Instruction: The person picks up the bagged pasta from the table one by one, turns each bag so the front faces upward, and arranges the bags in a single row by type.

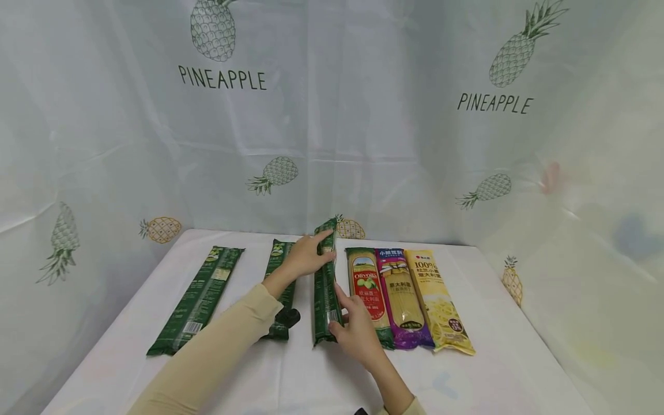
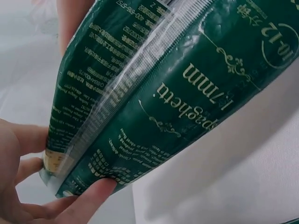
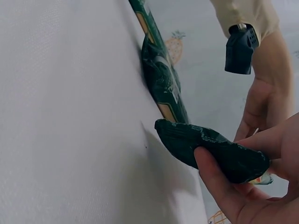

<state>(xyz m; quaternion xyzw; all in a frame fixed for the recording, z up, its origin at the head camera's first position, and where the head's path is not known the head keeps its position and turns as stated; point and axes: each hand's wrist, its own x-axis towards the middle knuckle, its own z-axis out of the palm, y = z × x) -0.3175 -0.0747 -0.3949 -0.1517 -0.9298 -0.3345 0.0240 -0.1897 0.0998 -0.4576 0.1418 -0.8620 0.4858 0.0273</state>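
Both hands hold one long green spaghetti pack (image 1: 325, 288), its printed back and clear centre seam showing in the left wrist view. My left hand (image 1: 305, 256) grips the far end, thumb and fingers on opposite edges. At the near end, my right hand (image 1: 358, 331) pinches the pack between thumb and fingers. The right wrist view shows the pack's crimped end (image 3: 215, 151) raised over the white tabletop, its shadow below. Just left of it lies a second green pack (image 1: 276, 256), partly covered by the left forearm. An Olivoila pasta pack (image 1: 367, 282) with a red label lies to the right.
Another green pack (image 1: 199, 302) lies face down at the table's left. Beside the Olivoila pack are a purple pasta pack (image 1: 402, 294) and a yellow one (image 1: 438, 300), side by side. A pineapple-print curtain (image 1: 363, 144) hangs behind the white table (image 1: 498, 346).
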